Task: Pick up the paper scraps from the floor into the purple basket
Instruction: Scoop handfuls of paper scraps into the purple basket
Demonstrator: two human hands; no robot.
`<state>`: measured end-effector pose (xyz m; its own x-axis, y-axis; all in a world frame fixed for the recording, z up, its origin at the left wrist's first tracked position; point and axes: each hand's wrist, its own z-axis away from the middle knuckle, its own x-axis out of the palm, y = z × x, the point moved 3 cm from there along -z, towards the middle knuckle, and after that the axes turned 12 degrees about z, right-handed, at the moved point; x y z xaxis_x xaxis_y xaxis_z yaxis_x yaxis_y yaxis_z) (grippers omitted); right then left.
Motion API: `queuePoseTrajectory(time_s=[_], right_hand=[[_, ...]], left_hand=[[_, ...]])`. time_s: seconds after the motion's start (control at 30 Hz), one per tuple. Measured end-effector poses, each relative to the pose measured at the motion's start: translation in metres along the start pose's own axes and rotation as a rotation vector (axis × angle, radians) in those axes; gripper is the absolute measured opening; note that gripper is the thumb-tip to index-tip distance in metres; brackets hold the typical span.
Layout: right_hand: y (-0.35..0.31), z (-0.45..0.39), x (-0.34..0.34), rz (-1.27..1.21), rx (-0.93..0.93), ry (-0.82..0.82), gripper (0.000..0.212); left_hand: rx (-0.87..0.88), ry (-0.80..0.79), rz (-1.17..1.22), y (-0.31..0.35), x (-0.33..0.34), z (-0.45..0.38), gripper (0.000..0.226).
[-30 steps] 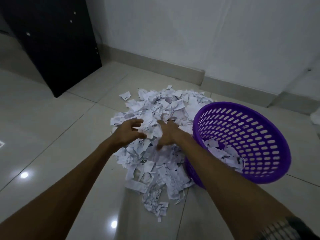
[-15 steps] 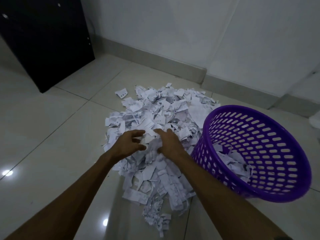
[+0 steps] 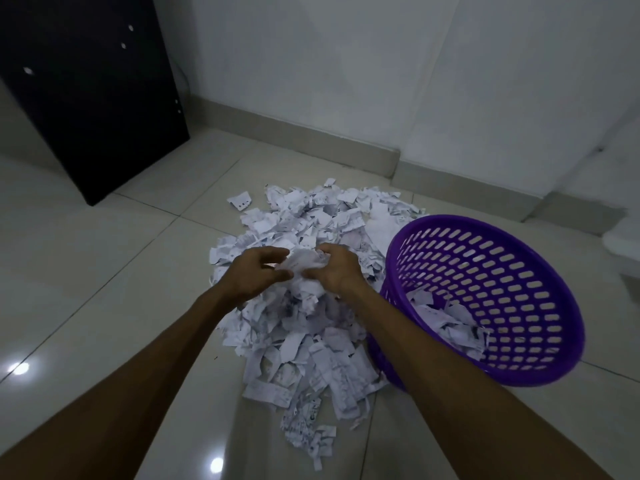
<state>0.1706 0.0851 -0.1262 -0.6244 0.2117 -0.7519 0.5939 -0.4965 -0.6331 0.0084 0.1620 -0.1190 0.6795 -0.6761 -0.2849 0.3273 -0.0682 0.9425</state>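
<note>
My left hand (image 3: 254, 277) and right hand (image 3: 337, 271) cupped round wad of scraps (image 3: 304, 268), above floor pile (image 3: 311, 344). Purple basket (image 3: 540, 368) to my right, tipped, right hand nearer.

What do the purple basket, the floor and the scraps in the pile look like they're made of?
Purple basket: looks like moulded plastic, smooth, its wall pierced with rows of regular slots.
Floor: probably glazed ceramic tile, glossy, with grout lines and mirrored light spots.
Scraps: thin white paper, matte, with torn edges and dark print.
</note>
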Motion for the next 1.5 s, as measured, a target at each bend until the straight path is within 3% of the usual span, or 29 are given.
queuePoseTrajectory(time_s=[0.1,0.27,0.4,0.53,0.63,0.7,0.83,0.97,1.27,1.5], right_hand=[[-0.013,0.0,-0.01,-0.085,0.019,-0.009,0.056],[-0.024,0.003,-0.026,-0.276,0.052,-0.036,0.069],[-0.033,0.012,-0.05,-0.432,0.056,-0.092,0.066],[-0.038,0.026,-0.079,-0.545,0.037,-0.126,0.047],[-0.036,0.034,-0.1,-0.618,0.064,-0.133,0.079],[-0.031,0.042,-0.115,-0.673,0.073,-0.145,0.087],[-0.013,0.059,-0.149,-0.772,0.068,-0.143,0.057],[0.012,0.071,-0.179,-0.785,0.072,-0.096,0.056],[0.076,0.092,-0.215,-0.802,0.095,-0.064,0.029],[0.12,0.098,-0.214,-0.781,0.229,-0.01,0.03]], left_hand=[[0.046,0.016,-0.076,0.019,-0.003,0.003,0.039],[0.06,0.072,0.028,0.038,-0.01,0.007,0.036],[0.12,0.133,0.134,0.062,-0.014,0.014,0.026],[0.17,0.152,0.222,0.092,-0.011,0.019,0.022],[0.214,0.166,0.247,0.116,0.0,0.024,0.019],[0.223,0.15,0.276,0.13,0.011,0.026,0.018],[0.238,0.088,0.328,0.157,0.04,0.029,0.01],[0.258,0.039,0.372,0.178,0.076,0.029,0.012],[0.15,-0.018,0.389,0.173,0.154,0.017,0.023],[0.056,-0.093,0.39,0.164,0.19,0.015,0.034]])
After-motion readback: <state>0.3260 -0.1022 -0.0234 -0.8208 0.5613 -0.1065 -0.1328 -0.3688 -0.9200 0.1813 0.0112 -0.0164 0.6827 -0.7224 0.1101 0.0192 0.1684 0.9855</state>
